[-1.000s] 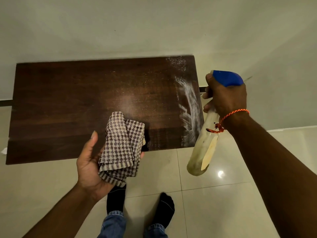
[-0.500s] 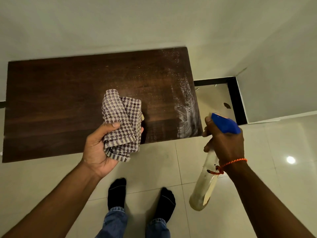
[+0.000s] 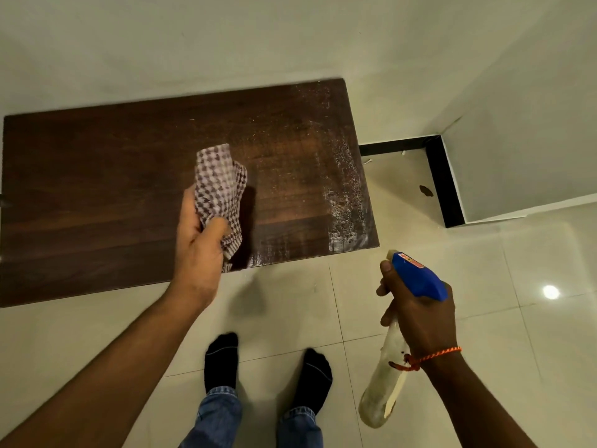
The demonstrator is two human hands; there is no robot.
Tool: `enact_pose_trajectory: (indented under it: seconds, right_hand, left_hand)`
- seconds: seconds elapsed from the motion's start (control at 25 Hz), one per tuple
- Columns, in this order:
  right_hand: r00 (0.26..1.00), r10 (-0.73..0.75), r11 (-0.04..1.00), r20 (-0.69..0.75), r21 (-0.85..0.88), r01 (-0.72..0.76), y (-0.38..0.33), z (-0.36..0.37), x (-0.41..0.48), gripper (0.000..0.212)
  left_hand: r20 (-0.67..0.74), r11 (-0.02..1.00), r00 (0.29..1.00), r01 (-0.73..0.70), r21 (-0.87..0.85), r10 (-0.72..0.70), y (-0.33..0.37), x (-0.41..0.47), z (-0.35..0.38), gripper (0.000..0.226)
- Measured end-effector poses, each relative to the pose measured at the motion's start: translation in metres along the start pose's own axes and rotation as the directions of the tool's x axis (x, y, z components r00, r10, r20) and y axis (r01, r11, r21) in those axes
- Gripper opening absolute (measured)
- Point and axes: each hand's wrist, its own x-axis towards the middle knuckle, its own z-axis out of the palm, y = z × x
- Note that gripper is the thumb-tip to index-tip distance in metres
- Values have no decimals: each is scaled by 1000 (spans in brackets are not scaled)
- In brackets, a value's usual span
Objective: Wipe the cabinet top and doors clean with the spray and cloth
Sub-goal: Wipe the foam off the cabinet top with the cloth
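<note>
**Cloth swings in over the cabinet top, bottle drops low**

Since 1 s ago the left hand (image 3: 197, 250) has turned from palm-up to back-up. It has carried the cloth (image 3: 219, 185) from the front edge in over the cabinet top (image 3: 97, 189). Meanwhile the right hand (image 3: 420, 315) has brought the spray bottle (image 3: 382, 396) down from beside the cabinet's right end. It's now over the floor (image 3: 549, 350), just in front of the front-right corner.

Left grip: fingers & thumb curled tight round the bunched brown-and-white checked cloth. Most of it sticks out past the fingers toward the wall (image 3: 226, 43), and a striped hem hangs out below near the front edge. Cloth is right of centre on the dark wood, w/ its shadow just beside it on the right. Can't tell if it's touching the wood; prob. v. close.

Right grip: closed round the bottle neck under the blue spray head (image 3: 416, 279), nozzle aimed up-left toward the cabinet. The clear body hangs tilted below the wrist, w/ a pale label. An orange thread band (image 3: 433, 355) circles that wrist.

White droplets & smears (image 3: 345, 195) run along the top's right end, w/ a wet sheen toward the front.

Btwn the arms: two feet in black socks (image 3: 221, 360) and jeans cuffs (image 3: 219, 415) on pale tiles. Black skirting (image 3: 442, 182) lines the wall corner at right.
</note>
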Motion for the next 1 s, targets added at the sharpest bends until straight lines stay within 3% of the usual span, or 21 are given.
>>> enact_pose_trajectory:
  seconds: [0.04,0.12,0.2,0.28,0.36,0.56,0.76,0.8,1.0]
  right_hand:
    - [1000,-12,1000,3,-1,12,1,1,-2,15]
    - [1000,-24,1000,0,7,24,3,2,-4,19]
    - [998,-56,998,-12,-10,55,6,2,-4,23]
    - [997,-78,997,-29,-11,78,8,2,-2,19]
    - [995,-82,996,-51,16,83,9,0,0,25]
    - [996,-63,996,-60,59,67,9,-2,4,31]
    - [997,-52,995,-62,78,57,8,-6,6,23]
    - [997,-60,995,-57,72,64,9,-6,4,23]
    - [997,-76,993,-9,88,76,3,0,14,44]
  left_hand:
    - [27,976,995,-96,196,93,-4,2,-1,64]
    - [164,826,972,-232,514,171,-19,8,-2,67]
    - [344,547,936,-325,771,71,-37,14,1,71]
    - [474,228,880,-466,855,21,-56,16,7,77]
    - [558,65,830,-557,828,8,-66,14,21,77]
    - [743,-72,669,-741,668,10,-77,19,91,65]
    - [911,-199,385,-914,354,-149,-71,46,133,64]
    - [921,-212,355,-924,320,-158,-66,57,133,64]
    - [886,-225,444,-884,410,-131,-23,160,142,63]
